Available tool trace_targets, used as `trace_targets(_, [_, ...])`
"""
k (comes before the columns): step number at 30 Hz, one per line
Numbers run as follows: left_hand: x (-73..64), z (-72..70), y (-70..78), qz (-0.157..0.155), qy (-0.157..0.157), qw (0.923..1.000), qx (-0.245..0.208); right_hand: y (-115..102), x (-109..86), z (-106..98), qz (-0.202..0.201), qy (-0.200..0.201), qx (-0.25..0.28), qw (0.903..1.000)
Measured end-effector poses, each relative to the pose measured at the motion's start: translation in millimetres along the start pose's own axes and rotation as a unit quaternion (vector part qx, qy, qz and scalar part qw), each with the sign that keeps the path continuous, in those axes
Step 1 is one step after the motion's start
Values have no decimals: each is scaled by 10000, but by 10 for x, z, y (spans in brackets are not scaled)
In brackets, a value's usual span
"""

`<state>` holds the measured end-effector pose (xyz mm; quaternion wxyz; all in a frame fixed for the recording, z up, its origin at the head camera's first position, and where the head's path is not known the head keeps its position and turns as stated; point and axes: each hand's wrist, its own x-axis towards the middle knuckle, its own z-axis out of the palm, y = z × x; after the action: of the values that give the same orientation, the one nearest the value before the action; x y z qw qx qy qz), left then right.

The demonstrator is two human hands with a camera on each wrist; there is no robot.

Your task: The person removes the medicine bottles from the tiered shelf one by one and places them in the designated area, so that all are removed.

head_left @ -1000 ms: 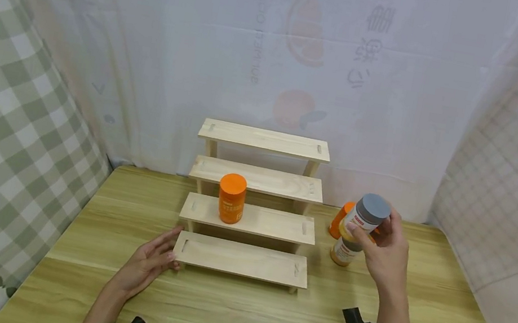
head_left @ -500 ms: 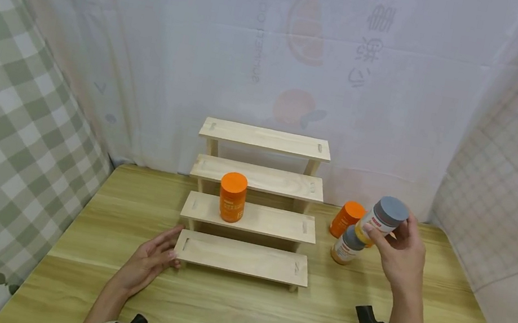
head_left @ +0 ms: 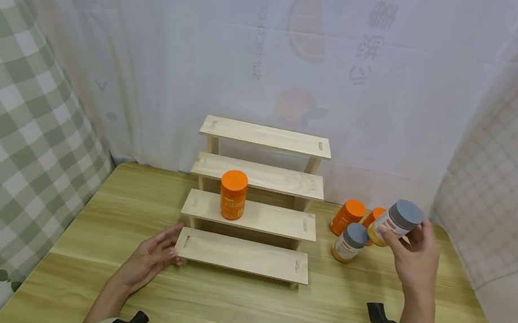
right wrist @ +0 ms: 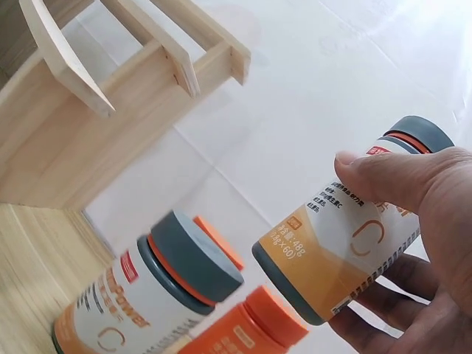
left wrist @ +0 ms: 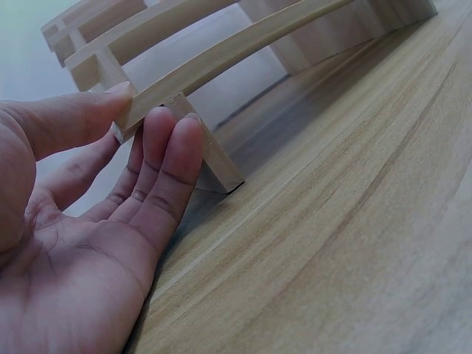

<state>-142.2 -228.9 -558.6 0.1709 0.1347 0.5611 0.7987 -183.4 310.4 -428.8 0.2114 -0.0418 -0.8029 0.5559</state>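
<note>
In the right grip (head_left: 416, 257), a grey-lidded jar (head_left: 390, 227) half-hides an orange jar (head_left: 376, 213).

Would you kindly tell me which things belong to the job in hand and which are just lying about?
In the job:
stepped wooden shelf, held by the left hand
grey-lidded jar in the right hand
orange jar on the shelf
likely the three standing jars nearby

Just surroundings:
white curtain
checked cloth

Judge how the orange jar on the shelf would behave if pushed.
The orange jar would probably slide or tip, standing upright on a narrow board. Once toppled, its round body could let it roll. With no raised edge visible, it might fall off.
</note>
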Motion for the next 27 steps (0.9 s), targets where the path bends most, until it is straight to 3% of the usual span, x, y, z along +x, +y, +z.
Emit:
trace_targets(6, [-8,2,11,30,-31,10000,32,121,26,-113,298,-13,170,9994])
trace_targets(9, [-8,3,14,32,-54,10000,38,176,22,-164,323,-109,-100,9994])
trace_targets(14, [-6,7,18,27,-75,10000,-16,261,22,-215,225,-419,-506,9976])
trace_targets(22, [-1,15,28,30,-52,10000,-19,440,38,-258,209,-1072,-520,9927])
trace_targets(27, [-6,12,23,7,-46,10000,-41,542,41,-271,281,-1265,-494,9903])
